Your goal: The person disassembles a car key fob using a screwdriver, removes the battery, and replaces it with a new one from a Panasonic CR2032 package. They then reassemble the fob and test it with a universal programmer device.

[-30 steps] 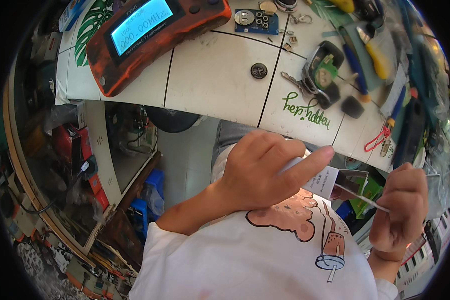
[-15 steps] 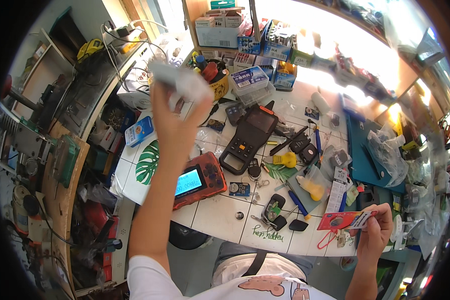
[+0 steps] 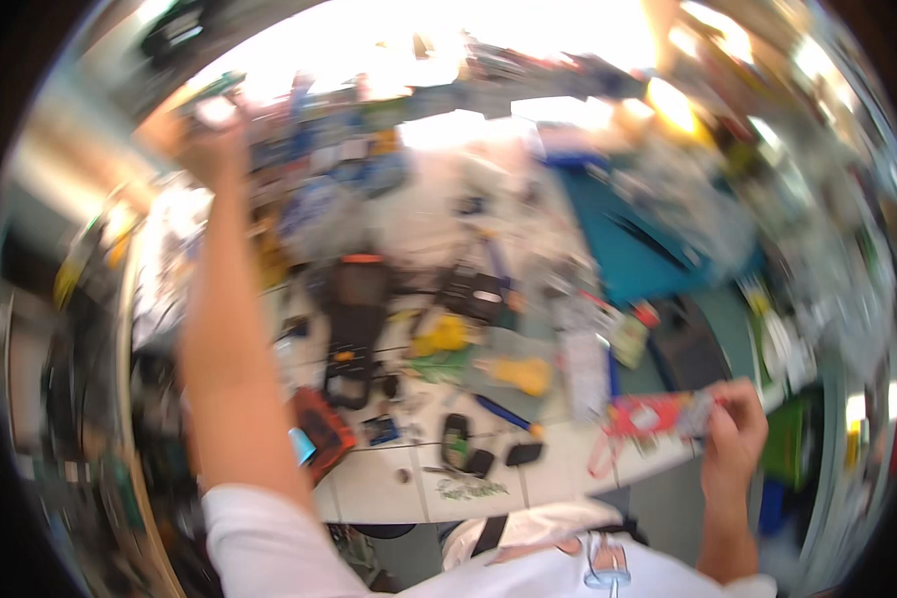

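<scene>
The picture is smeared by motion. My left hand [image 3: 211, 140] reaches high at the upper left, among blurred shelf goods, with a pale shape at its fingers that I cannot make out. My right hand [image 3: 733, 429] pinches a red blister card [image 3: 648, 413] over the worktop's front right. Just left of it lie an opened key fob [image 3: 455, 439], a black piece [image 3: 523, 453] and a blue-handled tool [image 3: 498, 412]. An orange device [image 3: 321, 427] is partly hidden by my left forearm.
The white tiled worktop [image 3: 359, 490] holds a black handheld device [image 3: 355, 334], yellow objects [image 3: 439, 336], a blue board [image 3: 379, 429], a teal mat [image 3: 593, 239] and plastic bags [image 3: 713, 209]. Bright cluttered shelves run along the back. More clutter lines both sides.
The view has swung up toward the shelves. My left hand has risen to the upper left, away from the worktop. My right hand still holds the red card low at the right.
</scene>
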Motion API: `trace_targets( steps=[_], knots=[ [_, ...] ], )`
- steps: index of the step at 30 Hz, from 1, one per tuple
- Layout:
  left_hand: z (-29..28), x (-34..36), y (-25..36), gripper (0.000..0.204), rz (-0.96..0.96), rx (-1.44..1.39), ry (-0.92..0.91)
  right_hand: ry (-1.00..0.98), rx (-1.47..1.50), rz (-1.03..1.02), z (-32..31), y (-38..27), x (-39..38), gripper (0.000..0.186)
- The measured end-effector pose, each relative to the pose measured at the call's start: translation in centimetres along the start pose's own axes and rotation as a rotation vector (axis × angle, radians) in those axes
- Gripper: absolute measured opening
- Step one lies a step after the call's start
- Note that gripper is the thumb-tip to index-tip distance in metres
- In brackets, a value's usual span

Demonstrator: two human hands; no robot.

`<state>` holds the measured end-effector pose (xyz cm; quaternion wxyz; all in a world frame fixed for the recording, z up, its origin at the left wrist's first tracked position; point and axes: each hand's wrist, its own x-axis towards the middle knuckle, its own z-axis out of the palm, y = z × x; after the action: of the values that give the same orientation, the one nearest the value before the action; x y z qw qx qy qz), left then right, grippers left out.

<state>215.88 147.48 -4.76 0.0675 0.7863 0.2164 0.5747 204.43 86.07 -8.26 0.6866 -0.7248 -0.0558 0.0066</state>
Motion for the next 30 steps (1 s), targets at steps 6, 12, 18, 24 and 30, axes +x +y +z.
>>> trace_targets(
  steps=[6, 12, 18, 24, 30],
  knots=[
    [-4.2, 1.8, -9.7, 0.052, -0.503, 0.116, -0.185, 0.141, 0.359, 0.110, -0.6, -2.9, 1.2, 0.010],
    [-16.1, -15.1, 25.5, 0.039, -0.206, -1.023, -1.151, 0.252, 0.763, 0.116, -2.3, -0.9, -1.3, 0.008],
    [-20.7, -24.3, 37.0, 0.022, -0.747, -1.527, -1.225, -0.260, 0.674, 0.199, 0.7, 0.5, -5.4, 0.022],
    [-21.9, -20.4, 32.4, 0.027, -0.585, -1.195, -1.052, 0.220, 0.100, -0.503, -11.1, -4.9, 13.2, 0.017],
    [-23.0, -19.6, 26.4, 0.017, -0.628, -0.744, -0.927, 0.626, -1.064, -0.526, -17.4, -11.4, 40.1, 0.029]
  ],
)
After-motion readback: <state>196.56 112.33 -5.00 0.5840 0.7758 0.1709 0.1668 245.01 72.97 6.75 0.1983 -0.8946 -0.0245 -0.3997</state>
